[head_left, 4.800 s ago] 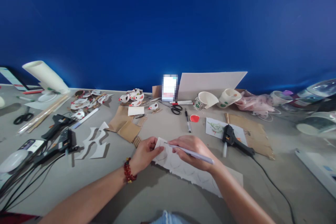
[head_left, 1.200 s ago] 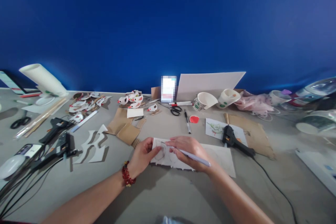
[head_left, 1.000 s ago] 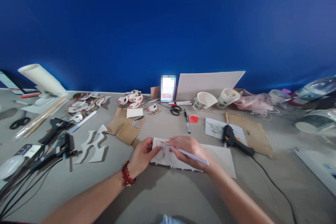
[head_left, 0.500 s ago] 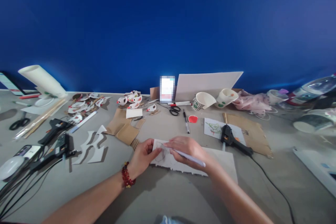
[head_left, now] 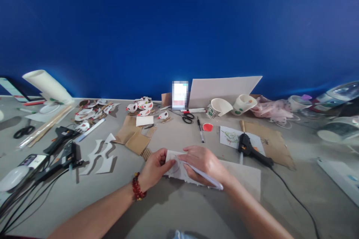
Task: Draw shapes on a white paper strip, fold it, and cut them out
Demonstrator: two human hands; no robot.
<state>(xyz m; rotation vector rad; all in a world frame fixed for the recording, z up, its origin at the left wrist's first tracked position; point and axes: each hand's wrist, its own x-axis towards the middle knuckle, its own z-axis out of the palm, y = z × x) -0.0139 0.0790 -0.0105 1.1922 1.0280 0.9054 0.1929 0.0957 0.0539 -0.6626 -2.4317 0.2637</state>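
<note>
A white paper strip with a ragged lower edge lies at the table's front, a rounded pencil-like outline on its left end. My left hand pinches that left end between thumb and fingers, a red bead bracelet on its wrist. Resting over the strip, my right hand is closed round a pale lilac-white pen. Its tip points at the outline near my left thumb, though fingers partly hide it. The strip's right part shows beyond my right wrist.
Glue guns lie at left and right, with trailing cables. Painted paper birds, cardboard pieces, black scissors, a black pen and paper cups are spread behind. White curved cutouts lie left.
The pen's rear end has swung slightly down and right as my right hand turned. The strip's right end sits a little further right. My left hand keeps its pinch.
</note>
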